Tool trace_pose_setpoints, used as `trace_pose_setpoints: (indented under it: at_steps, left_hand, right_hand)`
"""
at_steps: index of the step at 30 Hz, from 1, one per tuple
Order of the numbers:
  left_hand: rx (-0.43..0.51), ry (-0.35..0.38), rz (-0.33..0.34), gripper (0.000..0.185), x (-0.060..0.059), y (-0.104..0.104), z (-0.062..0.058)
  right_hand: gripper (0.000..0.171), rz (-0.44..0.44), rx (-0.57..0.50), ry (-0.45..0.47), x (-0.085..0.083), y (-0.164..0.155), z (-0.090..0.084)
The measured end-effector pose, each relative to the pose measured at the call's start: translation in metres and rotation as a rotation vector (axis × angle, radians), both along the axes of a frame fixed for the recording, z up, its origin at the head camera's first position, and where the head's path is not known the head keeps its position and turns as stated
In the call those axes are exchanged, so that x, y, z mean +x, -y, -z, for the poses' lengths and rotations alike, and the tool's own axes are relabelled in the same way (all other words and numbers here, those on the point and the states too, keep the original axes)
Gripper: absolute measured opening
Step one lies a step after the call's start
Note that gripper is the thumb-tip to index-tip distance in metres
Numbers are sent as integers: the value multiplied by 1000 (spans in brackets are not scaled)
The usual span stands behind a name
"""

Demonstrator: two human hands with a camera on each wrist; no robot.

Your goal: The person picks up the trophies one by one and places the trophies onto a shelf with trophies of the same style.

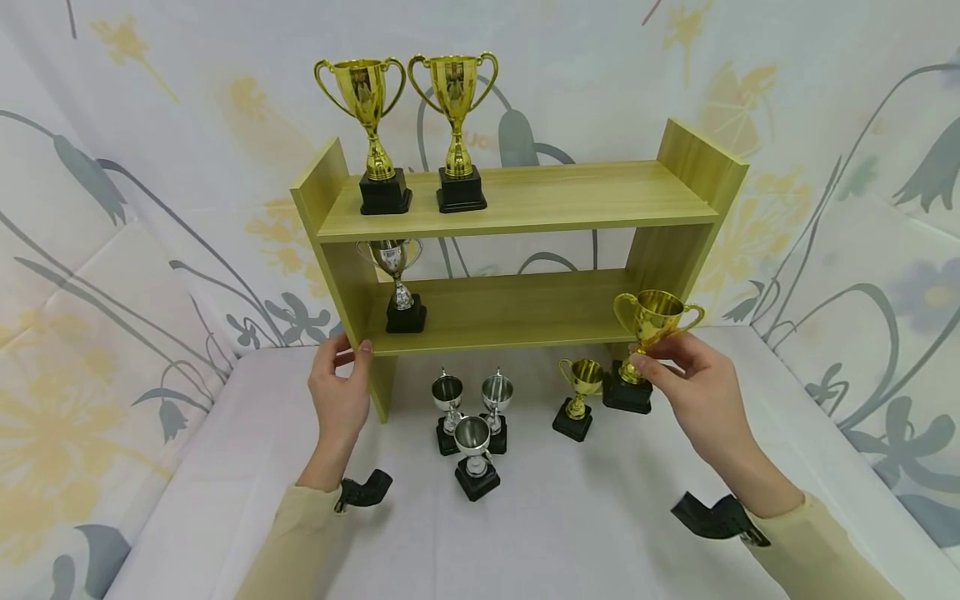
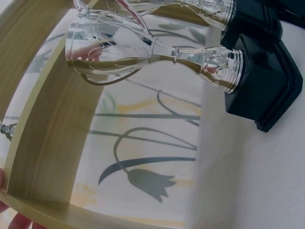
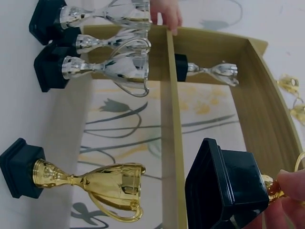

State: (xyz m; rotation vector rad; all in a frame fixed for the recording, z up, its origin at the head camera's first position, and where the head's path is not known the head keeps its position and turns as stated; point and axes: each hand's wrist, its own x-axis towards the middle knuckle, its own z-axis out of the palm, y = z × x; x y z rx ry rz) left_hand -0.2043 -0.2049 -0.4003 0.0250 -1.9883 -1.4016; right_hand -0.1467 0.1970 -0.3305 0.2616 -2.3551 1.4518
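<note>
My right hand (image 1: 701,396) pinches a gold trophy cup (image 1: 652,319) by its stem. This cup is raised in front of the right end of the wooden shelf (image 1: 555,200), and its black base (image 3: 238,186) shows close up in the right wrist view. At the shelf's lower left corner, my left hand (image 1: 340,396) holds the side panel, thumb in front. Two gold trophies (image 1: 365,92) stand on the top board, toward the left. On the board below, a silver trophy (image 1: 403,287) stands at the left end.
Three silver trophies (image 1: 474,437) stand grouped on the white tabletop (image 1: 420,550) before the shelf. Another gold trophy (image 1: 581,383) stands to their right, beside the held one. Flower-patterned cloth (image 1: 112,275) surrounds the table at the back and sides.
</note>
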Motion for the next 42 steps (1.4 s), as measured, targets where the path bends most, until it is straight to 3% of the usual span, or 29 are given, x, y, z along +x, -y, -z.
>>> trace_pose_setpoints:
  at_steps: [34, 42]
  left_hand:
    - [-5, -19, 0, 28, 0, 0, 0]
    - [5, -30, 4, 27, 0, 0, 0]
  right_hand:
    - [24, -46, 8, -15, -12, 9, -23]
    - [21, -89, -8, -56, -14, 16, -32]
